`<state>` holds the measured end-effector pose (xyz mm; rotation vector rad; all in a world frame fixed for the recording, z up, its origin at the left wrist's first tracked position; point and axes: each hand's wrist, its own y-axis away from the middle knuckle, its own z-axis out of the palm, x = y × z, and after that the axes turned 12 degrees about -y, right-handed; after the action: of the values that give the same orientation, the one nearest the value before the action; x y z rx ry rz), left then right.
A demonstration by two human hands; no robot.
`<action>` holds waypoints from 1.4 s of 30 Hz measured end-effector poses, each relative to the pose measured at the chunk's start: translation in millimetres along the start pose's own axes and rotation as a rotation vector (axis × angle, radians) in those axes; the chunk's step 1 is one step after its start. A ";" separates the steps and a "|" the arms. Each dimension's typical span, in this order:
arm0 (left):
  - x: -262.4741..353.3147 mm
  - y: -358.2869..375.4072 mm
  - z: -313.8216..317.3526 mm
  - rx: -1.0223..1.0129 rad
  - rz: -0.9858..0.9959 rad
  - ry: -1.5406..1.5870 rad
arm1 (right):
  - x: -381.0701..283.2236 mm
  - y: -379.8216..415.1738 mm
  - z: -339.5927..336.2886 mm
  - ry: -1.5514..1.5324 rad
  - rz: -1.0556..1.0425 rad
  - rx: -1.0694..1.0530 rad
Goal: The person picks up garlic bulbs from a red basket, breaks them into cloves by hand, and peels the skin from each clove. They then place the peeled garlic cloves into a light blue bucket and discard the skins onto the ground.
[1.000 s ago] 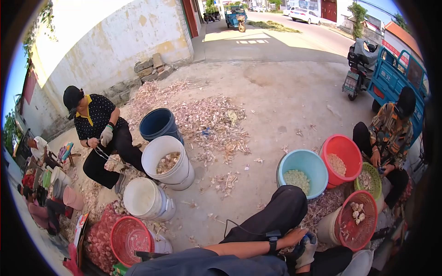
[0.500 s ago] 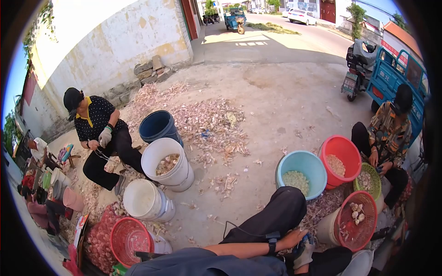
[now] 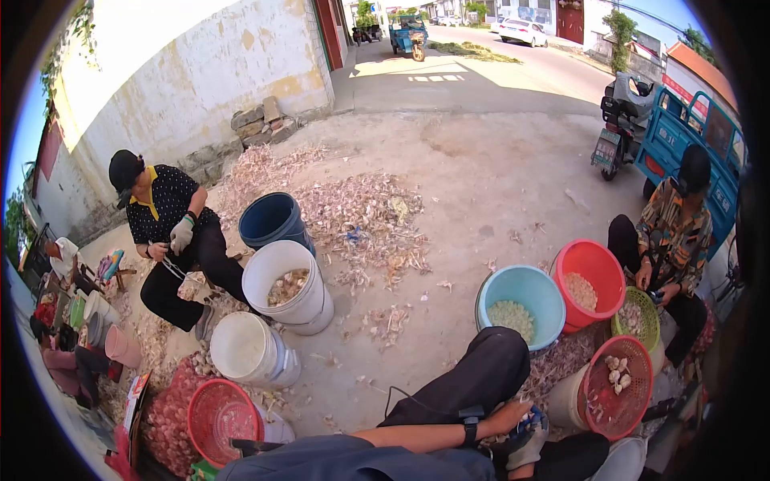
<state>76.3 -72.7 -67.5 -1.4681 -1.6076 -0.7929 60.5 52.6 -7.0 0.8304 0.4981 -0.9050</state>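
At the bottom of the head view, my left hand, bare with a dark strap at the wrist, is closed beside my right hand. My right hand wears a pale work glove, its fingers curled in towards the left. Something blue and dark shows between the two hands; its kind is too small to make out. Right of them, a red mesh basket holds several garlic bulbs. Beyond my knee stands a turquoise tub with peeled garlic cloves in it.
A red tub with pale cloves adjoins the turquoise one. Co-workers sit left and right. White buckets, a blue bucket, another red basket and a net sack stand left. Garlic skins litter the ground.
The whole view has shifted slightly. My hands stay close together in nearly the same place, with the gloved one turned a little.
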 end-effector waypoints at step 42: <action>-0.2 5.0 -9.4 -0.232 0.011 -0.202 | -20.9 27.0 12.9 0.849 -0.360 -0.163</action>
<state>82.6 -80.3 -63.5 -1.7683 -1.6981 -0.8707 72.4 61.9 26.3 0.9724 1.4784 -0.7894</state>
